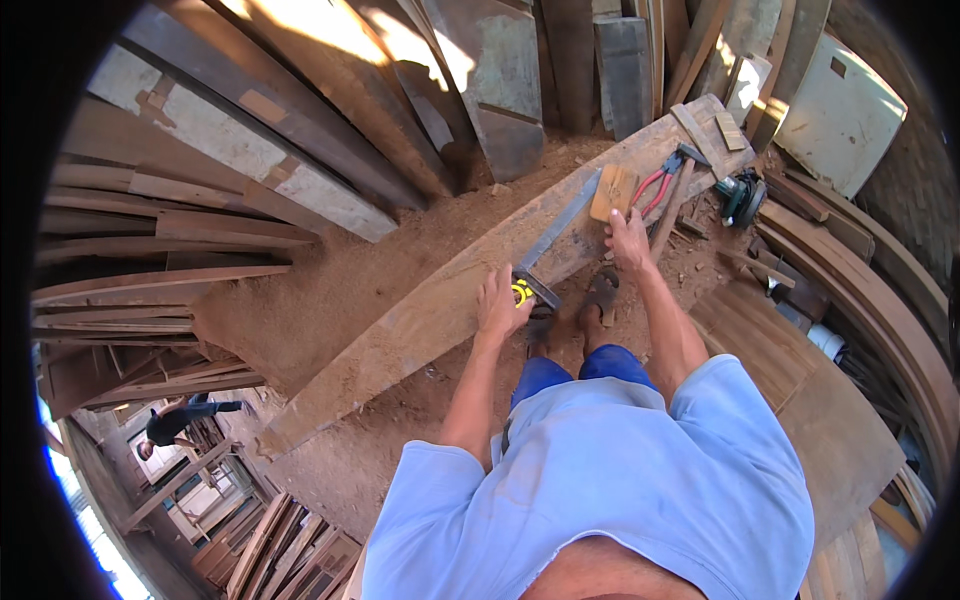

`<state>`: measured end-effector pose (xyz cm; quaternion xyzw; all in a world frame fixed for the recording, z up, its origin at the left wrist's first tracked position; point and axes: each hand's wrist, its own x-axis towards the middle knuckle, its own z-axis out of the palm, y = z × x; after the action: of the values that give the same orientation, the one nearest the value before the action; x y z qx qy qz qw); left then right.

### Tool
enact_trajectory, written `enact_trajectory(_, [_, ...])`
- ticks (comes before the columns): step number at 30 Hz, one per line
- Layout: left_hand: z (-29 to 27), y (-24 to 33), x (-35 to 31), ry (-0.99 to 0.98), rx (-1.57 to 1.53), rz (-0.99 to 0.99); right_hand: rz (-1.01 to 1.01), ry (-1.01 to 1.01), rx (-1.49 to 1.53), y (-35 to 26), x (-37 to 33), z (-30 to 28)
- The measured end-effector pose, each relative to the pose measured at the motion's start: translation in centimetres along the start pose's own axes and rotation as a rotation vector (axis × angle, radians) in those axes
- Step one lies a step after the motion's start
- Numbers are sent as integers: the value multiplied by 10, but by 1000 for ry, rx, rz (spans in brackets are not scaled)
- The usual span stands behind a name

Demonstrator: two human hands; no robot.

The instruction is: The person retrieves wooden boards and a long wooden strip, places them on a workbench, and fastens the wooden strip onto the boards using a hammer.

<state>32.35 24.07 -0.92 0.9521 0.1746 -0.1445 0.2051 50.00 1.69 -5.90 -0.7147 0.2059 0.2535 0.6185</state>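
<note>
Touching the near edge of a small wooden block with the fingertips of the right hand; cannot tell whether clamped on it or merely pressed against it. Has the block lying flat on a long wooden board, next to the far end of a metal square. Holds a yellow tape measure in the left hand, thumb and fingers closed about it, right beside the square's dark handle; cannot tell whether also touching the square. Has red-handled pliers and a hammer just past the block, and a short piece of wood near the board's far end. Stands beside the board in a light blue shirt, blue shorts and sandals. Has a green power tool beyond the hammer, a pale panel farther off, and tall planks leaning past the sawdust. Shares the place with another person, well apart at far left.
</note>
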Motion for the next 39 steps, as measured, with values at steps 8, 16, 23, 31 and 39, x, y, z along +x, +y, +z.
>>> enact_trajectory(8, [25,-24,3,-71,-44,7,-286,19,-395,88,10,-37])
enact_trajectory(16, [17,62,66,-114,-86,115,30,-98,-255,60,-52,-69])
enact_trajectory(23, [26,65,83,-81,-254,224,-172,99,-447,100,-84,-94])
enact_trajectory(31, [20,-16,24,-79,114,396,114,-458,-723,253,-240,-71])
enact_trajectory(39, [13,-110,-12,-274,446,228,690,319,-314,328,-358,36])
